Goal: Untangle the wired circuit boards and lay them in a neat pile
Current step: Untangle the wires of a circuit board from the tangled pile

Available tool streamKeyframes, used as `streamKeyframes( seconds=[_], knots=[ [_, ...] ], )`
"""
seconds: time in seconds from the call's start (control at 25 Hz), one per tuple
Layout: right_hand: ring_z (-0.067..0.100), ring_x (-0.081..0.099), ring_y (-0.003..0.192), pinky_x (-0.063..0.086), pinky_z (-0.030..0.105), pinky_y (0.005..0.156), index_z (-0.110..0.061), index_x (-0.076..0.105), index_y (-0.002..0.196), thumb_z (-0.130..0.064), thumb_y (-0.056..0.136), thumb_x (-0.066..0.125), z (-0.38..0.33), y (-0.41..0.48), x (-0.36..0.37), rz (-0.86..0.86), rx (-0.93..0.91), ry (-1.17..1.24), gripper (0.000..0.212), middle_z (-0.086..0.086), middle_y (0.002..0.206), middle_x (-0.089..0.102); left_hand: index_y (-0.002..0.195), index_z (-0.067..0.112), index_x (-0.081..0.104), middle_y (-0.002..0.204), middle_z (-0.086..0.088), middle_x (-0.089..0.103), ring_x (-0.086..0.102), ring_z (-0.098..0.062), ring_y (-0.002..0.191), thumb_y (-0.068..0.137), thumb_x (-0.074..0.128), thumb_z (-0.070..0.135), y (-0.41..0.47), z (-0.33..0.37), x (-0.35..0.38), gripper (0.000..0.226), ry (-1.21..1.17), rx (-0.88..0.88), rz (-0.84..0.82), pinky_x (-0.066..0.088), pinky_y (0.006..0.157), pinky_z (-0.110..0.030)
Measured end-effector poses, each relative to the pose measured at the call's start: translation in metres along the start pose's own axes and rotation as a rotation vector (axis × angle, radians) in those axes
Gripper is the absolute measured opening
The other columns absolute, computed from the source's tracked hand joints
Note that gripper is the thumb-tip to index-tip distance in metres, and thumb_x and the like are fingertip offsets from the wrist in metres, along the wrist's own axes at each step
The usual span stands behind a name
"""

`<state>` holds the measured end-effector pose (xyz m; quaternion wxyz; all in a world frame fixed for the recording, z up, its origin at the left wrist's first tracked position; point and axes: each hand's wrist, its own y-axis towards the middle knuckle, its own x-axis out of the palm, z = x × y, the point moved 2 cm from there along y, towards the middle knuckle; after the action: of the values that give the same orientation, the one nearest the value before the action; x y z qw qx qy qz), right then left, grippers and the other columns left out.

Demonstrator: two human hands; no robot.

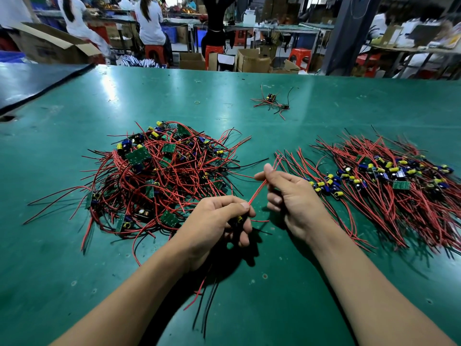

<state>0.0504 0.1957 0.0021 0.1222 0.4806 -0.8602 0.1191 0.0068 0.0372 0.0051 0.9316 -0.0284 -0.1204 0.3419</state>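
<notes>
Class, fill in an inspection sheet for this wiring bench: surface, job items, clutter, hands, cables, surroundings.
Surface: green bench mat, scuffed.
Job's things: tangled heap of red-wired green circuit boards at left; combed neat pile at right.
Clutter: small stray wired bundle; rubber band.
Grippers: left hand grips a board; right hand pinches its red wire.
Cables: loose leads hang under the left wrist.
Surroundings: cardboard boxes, red stools, seated workers.
</notes>
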Motion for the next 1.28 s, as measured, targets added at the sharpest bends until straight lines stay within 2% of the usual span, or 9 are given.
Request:
streamKeyframes(
  seconds=[0.16,0.4,0.56,0.64,0.72,0.88,0.96,1.12,1.28],
  knots=[
    [0.003,0.028,0.038,0.022,0.015,0.034,-0.007,0.068,0.079,-0.03,0.098,0.06,-0.009,0.002,-0.01,0.146,0.09,0.182,0.03,-0.005,0.058,0.042,0.077,0.007,0.067,0.062,-0.011,0.061,0.054,-0.022,0.046,0.094,0.056,0.011,-0.001,0.001,0.002,0.021,0.044,0.011,-0.009,0.038,0.056,-0.032],
    [0.003,0.031,0.035,0.025,0.013,0.032,-0.005,0.069,0.064,-0.028,0.085,0.065,-0.015,-0.001,-0.008,-0.007,0.334,0.582,0.03,-0.004,0.063,0.039,0.079,0.005,0.068,0.066,-0.016,0.065,0.056,-0.024,0.045,0.094,0.056,0.009,-0.003,0.004,0.003,0.019,0.073,0.018,0.001,0.038,0.053,-0.031],
    [0.004,0.037,0.041,0.031,0.016,0.036,-0.008,0.072,0.097,-0.043,0.091,0.063,-0.006,-0.002,-0.007,0.02,0.131,0.118,0.037,-0.003,0.065,0.048,0.089,0.009,0.055,0.083,-0.02,0.072,0.066,-0.027,0.053,0.098,0.049,0.016,-0.003,0.013,0.002,0.013,-0.114,0.065,0.055,0.054,0.053,-0.028],
    [0.01,0.055,0.051,0.046,0.023,0.047,-0.017,0.074,0.096,-0.031,0.098,0.063,0.0,-0.009,-0.003,-0.047,-0.12,-0.276,0.018,-0.002,0.071,0.062,0.087,0.014,0.049,0.093,-0.023,0.072,0.071,-0.03,0.067,0.101,0.045,0.019,-0.001,0.017,0.001,0.015,-0.195,0.142,0.122,0.056,0.06,-0.032],
    [0.009,0.064,0.07,0.055,0.026,0.069,-0.026,0.075,0.09,-0.023,0.09,0.07,0.005,-0.017,0.006,-0.187,-0.295,-0.608,0.005,-0.005,0.078,0.073,0.086,0.016,0.047,0.095,-0.02,0.071,0.072,-0.029,0.079,0.102,0.043,0.02,-0.001,0.019,0.001,0.017,-0.233,0.203,0.177,0.057,0.063,-0.033],
    [0.01,0.054,0.066,0.052,0.037,0.065,-0.019,0.073,0.091,-0.024,0.083,0.08,0.011,-0.026,0.017,-0.22,-0.313,-0.764,0.012,0.003,0.073,0.069,0.085,0.017,0.047,0.105,-0.015,0.074,0.07,-0.023,0.082,0.102,0.045,0.023,-0.002,0.017,0.0,0.018,-0.275,0.204,0.242,0.057,0.061,-0.03],
    [0.008,0.053,0.062,0.046,0.029,0.058,-0.019,0.073,0.085,-0.031,0.082,0.082,0.007,-0.028,0.019,-0.201,-0.331,-0.672,0.015,0.001,0.069,0.065,0.085,0.018,0.052,0.104,-0.012,0.074,0.067,-0.023,0.082,0.1,0.051,0.022,-0.001,0.017,-0.002,0.016,-0.296,0.208,0.293,0.056,0.071,-0.036],
    [0.014,0.038,0.049,0.024,0.027,0.045,-0.011,0.07,0.073,-0.042,0.089,0.069,-0.002,-0.026,0.021,-0.143,-0.258,-0.322,0.035,0.008,0.062,0.051,0.079,0.021,0.07,0.086,-0.005,0.073,0.062,-0.012,0.063,0.091,0.063,0.017,-0.002,0.017,-0.007,0.014,-0.282,0.189,0.363,0.047,0.05,-0.018],
    [0.007,0.035,0.039,0.022,0.019,0.041,-0.013,0.071,0.065,-0.042,0.083,0.063,-0.005,-0.025,0.023,-0.164,-0.1,-0.095,0.034,0.003,0.058,0.051,0.088,0.017,0.067,0.086,-0.008,0.073,0.063,-0.016,0.061,0.082,0.065,0.016,-0.002,0.016,-0.007,0.007,-0.329,0.164,0.249,0.047,0.056,-0.023]
  ],
)
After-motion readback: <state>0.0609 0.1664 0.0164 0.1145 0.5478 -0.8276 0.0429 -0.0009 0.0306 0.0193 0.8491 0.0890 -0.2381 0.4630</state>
